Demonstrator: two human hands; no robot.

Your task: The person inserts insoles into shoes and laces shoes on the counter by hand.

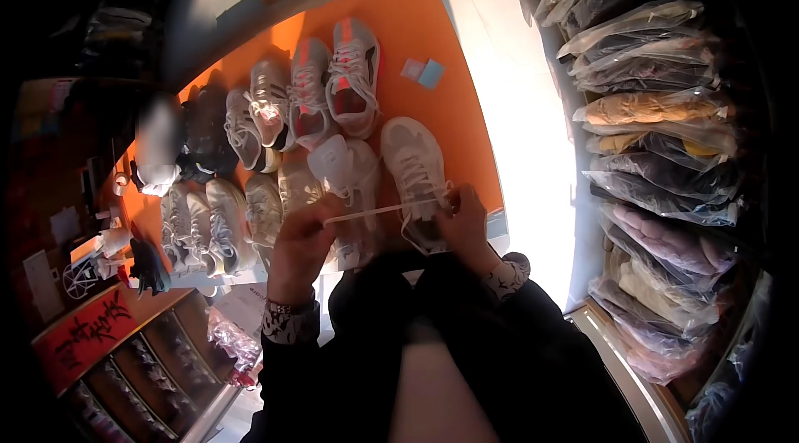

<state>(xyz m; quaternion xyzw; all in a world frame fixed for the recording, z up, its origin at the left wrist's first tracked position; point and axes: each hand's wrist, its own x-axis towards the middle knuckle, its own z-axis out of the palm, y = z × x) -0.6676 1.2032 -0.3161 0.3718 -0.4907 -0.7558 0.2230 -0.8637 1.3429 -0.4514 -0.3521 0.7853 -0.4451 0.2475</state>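
A white lace point(374, 213) is stretched between my two hands, above the near edge of the orange table point(441, 122). My left hand point(301, 245) is closed on its left end. At the right end, my right hand point(464, 222) is closed on the lace, beside the opening of a white shoe point(414, 161). That shoe lies with its toe pointing away from me. Just left of it is another pale shoe point(364, 172), partly behind the lace, with a whitish translucent piece point(330, 161) by its toe.
Several pairs of shoes, including a grey and pink pair point(352, 77), stand in rows on the left of the table. Two small cards point(430, 74) lie at the back. Bagged clothes point(666, 110) hang at the right. A shelf unit point(150, 368) is at the lower left.
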